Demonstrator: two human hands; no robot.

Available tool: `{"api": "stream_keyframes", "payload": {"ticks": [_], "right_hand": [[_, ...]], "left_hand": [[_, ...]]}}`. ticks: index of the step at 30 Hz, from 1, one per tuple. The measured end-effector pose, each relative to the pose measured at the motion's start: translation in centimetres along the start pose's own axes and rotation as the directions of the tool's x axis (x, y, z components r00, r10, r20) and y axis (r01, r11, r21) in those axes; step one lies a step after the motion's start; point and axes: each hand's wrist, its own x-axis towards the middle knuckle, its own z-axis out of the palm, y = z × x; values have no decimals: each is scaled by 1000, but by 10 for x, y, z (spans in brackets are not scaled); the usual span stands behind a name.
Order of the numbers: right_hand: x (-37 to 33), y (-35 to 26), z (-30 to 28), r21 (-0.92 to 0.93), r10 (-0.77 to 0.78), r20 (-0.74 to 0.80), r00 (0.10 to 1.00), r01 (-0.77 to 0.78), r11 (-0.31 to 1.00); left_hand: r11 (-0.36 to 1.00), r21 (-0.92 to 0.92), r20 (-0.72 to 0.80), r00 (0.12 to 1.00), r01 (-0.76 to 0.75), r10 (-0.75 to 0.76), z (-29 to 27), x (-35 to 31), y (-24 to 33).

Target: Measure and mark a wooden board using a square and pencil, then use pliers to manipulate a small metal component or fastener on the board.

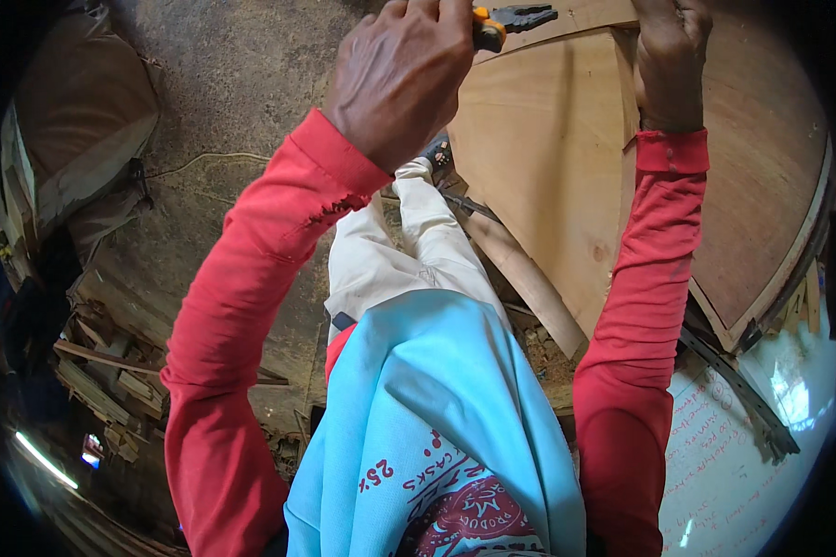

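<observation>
- My left hand [404,79] is gripping orange-and-black pliers [489,28], fingers wrapped round the handles; nose is pointing right, above the light plywood panel [539,139], near its top edge.
- My right hand [671,79] is curling at the panel's upper right corner; fingertips are running out of view, so can't tell whether they're pinching anything.
- Step, my judgement: I'm doing plier work around that corner; can't confirm the pliers are touching wood.
- Next move probably calls for bringing the plier nose toward my right hand while keeping that hand steady.
- Brown panel [762,158] is sitting right of the light one, both spreading ahead of me.
- Stained floor [241,70] is showing at left, a thin cord [200,160] crossing it.
- Scrap wood [111,395] is piling up lower left; a light tube [46,459] is glowing beyond.
- White board [729,455] with red writing is lying lower right.
</observation>
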Motion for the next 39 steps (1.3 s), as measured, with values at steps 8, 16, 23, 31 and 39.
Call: {"api": "stream_keyframes", "payload": {"ticks": [8,16,23,31,39], "right_hand": [[3,6,-9,-219,-170,48,984,176,960],[1,2,-8,-264,-193,61,979,202,943],[1,3,-8,-280,-195,48,980,201,939],[2,6,-9,-266,-180,40,983,184,946],[5,3,-7,-18,4,-27,1000,-5,1000]], "left_hand": [[991,50,8,993,-122,122,-17,10,1],[969,188,10,987,-161,162,-20,12,-2],[960,177,-53,972,-217,230,-22,15,-5],[968,89,-140,960,-232,243,15,18,-26],[945,-249,-373,922,-211,107,87,-8,-19]]}}
